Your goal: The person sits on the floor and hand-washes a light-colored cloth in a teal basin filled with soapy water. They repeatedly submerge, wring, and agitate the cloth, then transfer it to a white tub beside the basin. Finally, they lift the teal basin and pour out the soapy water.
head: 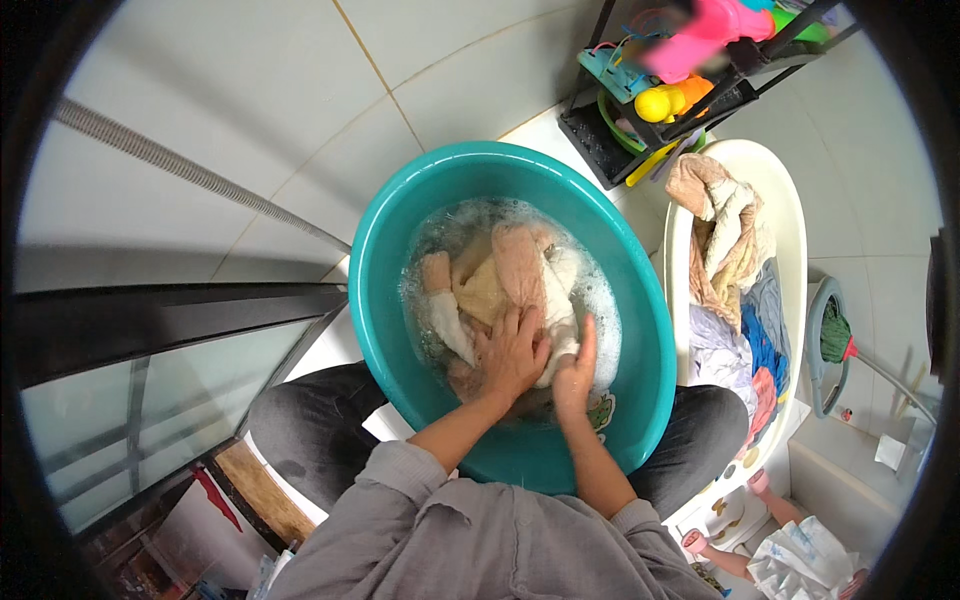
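Note:
A large teal plastic basin [630, 442] stands between my knees, with soapy water and suds in it. A wet garment [517, 262] in pink, cream and pale yellow lies half sunk in the water. My left hand [514, 356] rests on the garment's near part, fingers spread and pointing away from me; no grip on the cloth can be seen. Just to its right, my right hand [576, 375] is at the garment's white part, its index finger raised. Its other fingers are partly hidden, so I cannot tell whether they hold the cloth.
A cream tub [791, 225] of clothes stands at right. Beyond it are a mop [835, 334] and grey bucket [816, 390]. A black rack [600, 150] with toys stands at the upper right. Another person [802, 551] is at lower right, a glass-panelled door [172, 397] at left.

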Demonstrator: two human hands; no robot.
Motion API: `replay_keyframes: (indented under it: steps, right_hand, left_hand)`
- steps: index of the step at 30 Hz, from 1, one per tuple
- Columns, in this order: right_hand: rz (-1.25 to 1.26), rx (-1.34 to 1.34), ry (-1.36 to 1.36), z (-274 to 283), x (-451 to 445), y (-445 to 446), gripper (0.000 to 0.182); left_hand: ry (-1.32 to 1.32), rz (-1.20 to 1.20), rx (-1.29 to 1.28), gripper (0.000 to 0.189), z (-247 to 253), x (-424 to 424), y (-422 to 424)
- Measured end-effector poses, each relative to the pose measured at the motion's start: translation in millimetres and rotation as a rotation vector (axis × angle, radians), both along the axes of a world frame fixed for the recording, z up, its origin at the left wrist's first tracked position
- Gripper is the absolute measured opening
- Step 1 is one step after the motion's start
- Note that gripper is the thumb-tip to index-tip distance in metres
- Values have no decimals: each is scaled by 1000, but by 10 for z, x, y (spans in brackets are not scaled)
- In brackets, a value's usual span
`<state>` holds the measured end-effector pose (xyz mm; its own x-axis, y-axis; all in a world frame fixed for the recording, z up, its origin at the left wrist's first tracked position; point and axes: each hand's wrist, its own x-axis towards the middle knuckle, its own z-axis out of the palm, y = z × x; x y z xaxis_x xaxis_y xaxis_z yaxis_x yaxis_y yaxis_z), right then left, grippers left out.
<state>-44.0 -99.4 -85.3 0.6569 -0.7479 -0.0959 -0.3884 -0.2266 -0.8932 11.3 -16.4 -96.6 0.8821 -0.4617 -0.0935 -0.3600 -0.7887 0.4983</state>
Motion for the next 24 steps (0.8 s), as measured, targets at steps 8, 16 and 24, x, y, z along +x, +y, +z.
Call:
replay_keyframes:
  steps: [8,16,24]
  right_hand:
    - [270,-408,313,-668,233,-149,26]
    - [515,-27,908,-1432,231,-566,32]
    - [450,-164,782,-786,786,-785,52]
  left_hand:
    - [-87,-81,168,21,-809,69,-126]
    - [452,-72,224,33,-806,412,-413]
    - [419,72,153,32,-137,1165,-427]
